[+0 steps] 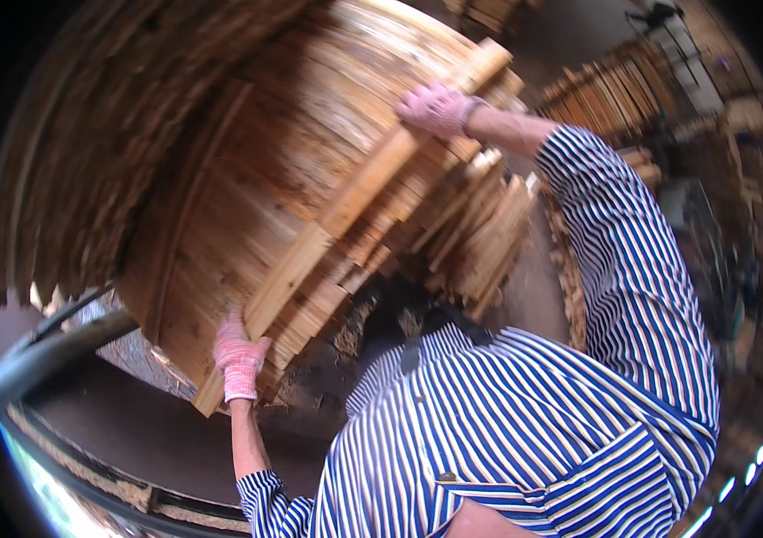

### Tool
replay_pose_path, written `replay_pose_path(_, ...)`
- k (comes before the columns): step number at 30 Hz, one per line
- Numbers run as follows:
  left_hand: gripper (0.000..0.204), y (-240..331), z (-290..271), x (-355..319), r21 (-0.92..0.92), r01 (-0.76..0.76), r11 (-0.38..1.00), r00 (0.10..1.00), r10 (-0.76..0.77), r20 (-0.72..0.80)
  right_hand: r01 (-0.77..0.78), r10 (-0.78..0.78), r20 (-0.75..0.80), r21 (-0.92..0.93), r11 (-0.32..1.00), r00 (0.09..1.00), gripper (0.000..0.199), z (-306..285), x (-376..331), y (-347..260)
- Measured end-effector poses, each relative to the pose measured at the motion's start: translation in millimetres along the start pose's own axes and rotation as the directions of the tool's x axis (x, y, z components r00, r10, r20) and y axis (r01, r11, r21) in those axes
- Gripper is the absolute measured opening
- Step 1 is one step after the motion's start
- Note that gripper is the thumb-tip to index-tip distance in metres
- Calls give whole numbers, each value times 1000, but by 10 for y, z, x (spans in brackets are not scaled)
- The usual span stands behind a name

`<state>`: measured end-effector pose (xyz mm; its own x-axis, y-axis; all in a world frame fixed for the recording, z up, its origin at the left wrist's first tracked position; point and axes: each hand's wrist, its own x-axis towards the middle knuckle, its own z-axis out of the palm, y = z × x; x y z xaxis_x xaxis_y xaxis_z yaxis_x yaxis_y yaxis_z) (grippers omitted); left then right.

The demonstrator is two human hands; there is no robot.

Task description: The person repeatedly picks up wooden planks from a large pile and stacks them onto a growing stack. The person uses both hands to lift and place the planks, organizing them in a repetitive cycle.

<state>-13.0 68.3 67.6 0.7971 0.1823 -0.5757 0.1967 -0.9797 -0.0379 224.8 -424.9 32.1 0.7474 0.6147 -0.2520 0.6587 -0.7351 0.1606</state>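
Your shirt (489, 421) is blue-and-white striped, with matching sleeves (623, 233), chest pocket (610, 493) and front buttons (447, 478). Your left hand (239, 356) and right hand (437, 109) wear pink gloves (455, 113).

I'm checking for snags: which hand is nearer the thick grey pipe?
Left. The left hand is right of the pipe; the right hand lies farther, up and right.

The left hand (239, 360) is blurred, its fingers (231, 332) hard to separate (the upper-left wood stack (121, 134) is smeared too).
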Motion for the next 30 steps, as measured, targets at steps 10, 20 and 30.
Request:
replay_pose_path(10, 55, 1966, 548, -568, -545, -716, 436, 591, 795, -140, -476, 791, -265, 679, 559, 552, 57, 496, -180, -158)
replay_pose_path(20, 82, 3543, 4034, 1727, -456, -222, 862, 904, 357, 236, -600, 848, 485, 750, -278, 214, 77, 3015, -2720, -2402)
replay_pose_path(30, 64, 4830, 5012, 2086, -138, -58, 989, 976, 27, -216, -555, 520, 846, 491, -671, 120, 68, 3805, -3062, -3050)
